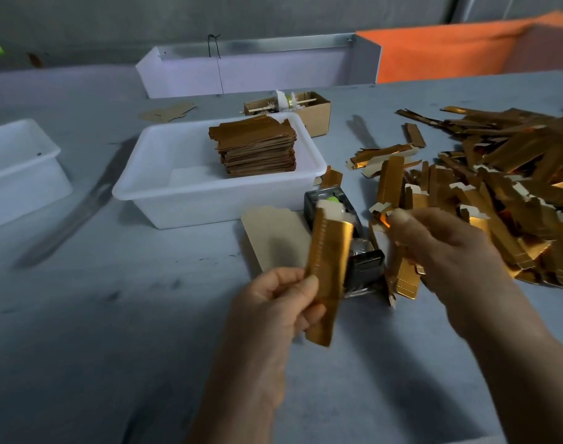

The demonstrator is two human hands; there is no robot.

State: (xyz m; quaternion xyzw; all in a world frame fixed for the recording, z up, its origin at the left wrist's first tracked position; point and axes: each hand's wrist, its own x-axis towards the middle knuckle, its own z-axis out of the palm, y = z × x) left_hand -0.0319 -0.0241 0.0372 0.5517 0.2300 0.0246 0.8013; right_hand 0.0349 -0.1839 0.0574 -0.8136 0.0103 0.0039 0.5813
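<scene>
Near the middle of the desk, just above its grey top, the left hand grips the lower part of a flat gold sleeve, thumb on the front and fingers curled behind. The sleeve stands nearly upright, tilted a little to the right, with a row of perforations down its left edge and a pale end at the top.

The right hand is beside it, fingers curled round a second gold carton and the thumb pinching its folded top flap. That carton hangs down from the hand, partly unfolded.

Between and behind the two pieces a dark tool rests on the desk, with a green and white part at its far end; what kind of tool it is cannot be told. A flat brown card lies just left of it.

Behind the card stands a white tub that holds a neat stack of flattened gold cartons in its far right corner. To the right, a loose pile of gold cartons spreads across the desk. A small cardboard box sits behind the tub, a second white tub is at the left edge, and a long white tray stands at the back.
</scene>
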